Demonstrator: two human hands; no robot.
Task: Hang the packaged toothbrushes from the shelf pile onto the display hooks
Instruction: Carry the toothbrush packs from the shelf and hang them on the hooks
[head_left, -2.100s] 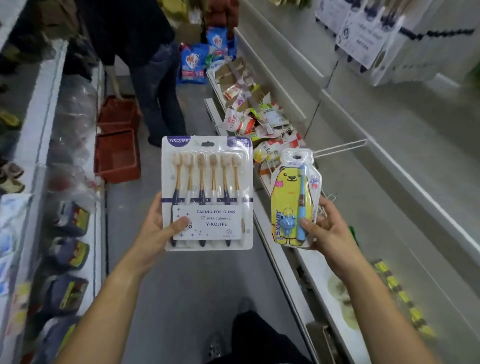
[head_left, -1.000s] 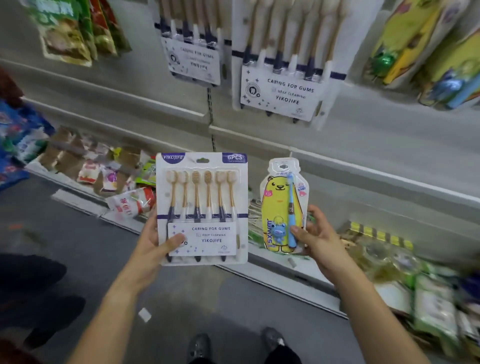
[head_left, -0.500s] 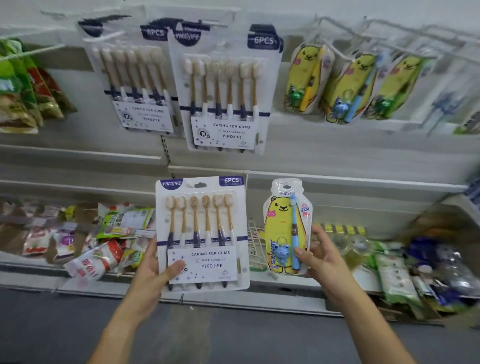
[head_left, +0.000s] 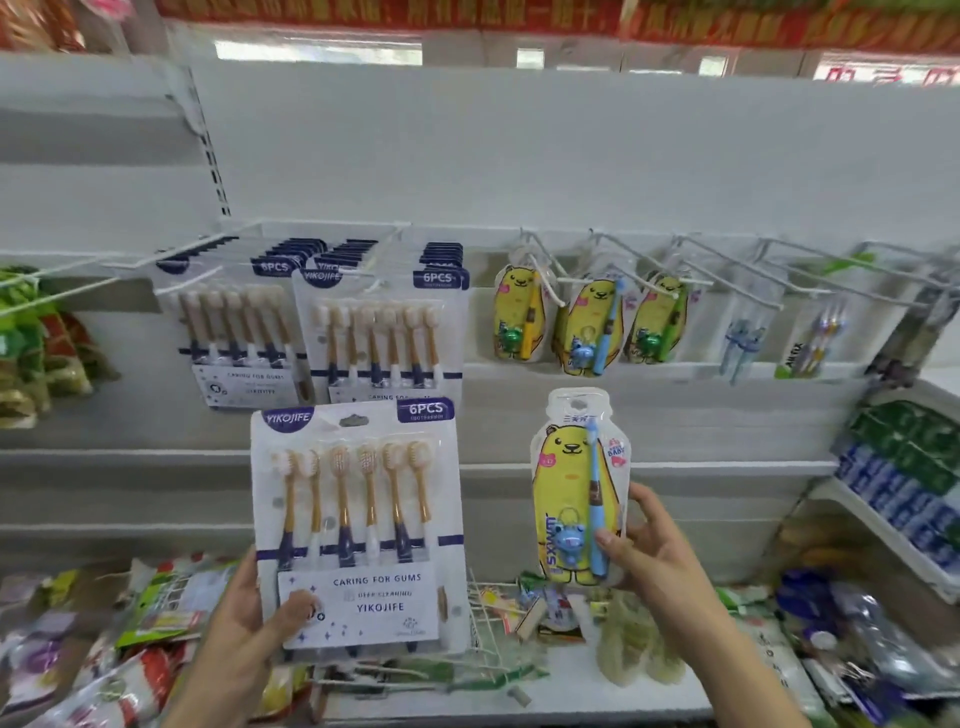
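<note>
While my left hand (head_left: 244, 618) grips the six-brush pack (head_left: 358, 525) at seven o'clock, fingers hidden behind it, my right hand (head_left: 654, 551) pinches the yellow bear toothbrush pack (head_left: 574, 488) at five o'clock, below the blurred display hooks (head_left: 727, 273) at two o'clock.

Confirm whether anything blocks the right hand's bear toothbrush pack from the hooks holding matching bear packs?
Nothing visible does. The bear pack in the right hand is below the hanging bear packs, with only open space between.
</note>
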